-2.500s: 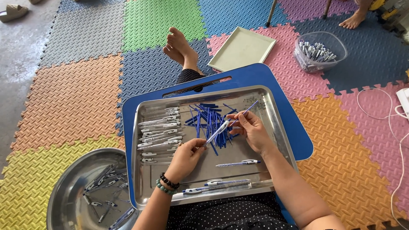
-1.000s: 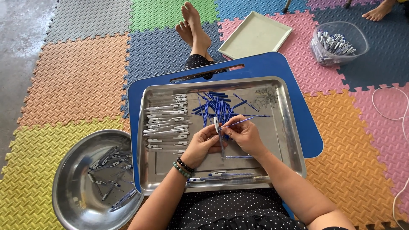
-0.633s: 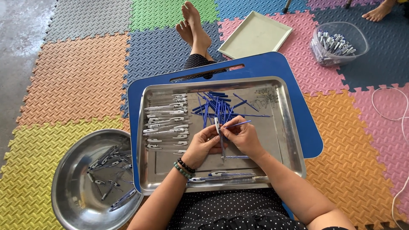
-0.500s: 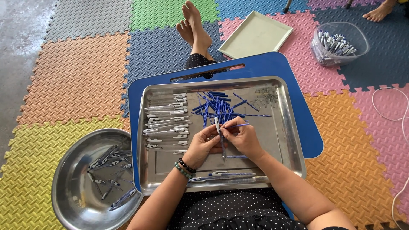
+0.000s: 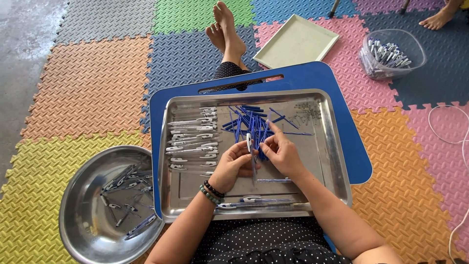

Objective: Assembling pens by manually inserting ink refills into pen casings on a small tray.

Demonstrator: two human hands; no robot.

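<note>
Both hands [image 5: 259, 159] pinching upright pen [image 5: 250, 146]

You've got a shiny silver tray [image 5: 337, 161] sitting on a bright blue lap board [image 5: 312, 78]. The refills [image 5: 249, 122] piled in it are dark blue, the pen barrels [image 5: 193, 142] beside them white and clear. Your bracelets [image 5: 211, 191] are black and green beads, your skirt [image 5: 264, 242] black with white dots. The floor mats [image 5: 88, 88] are orange, yellow, green, blue, pink and grey squares.
</note>
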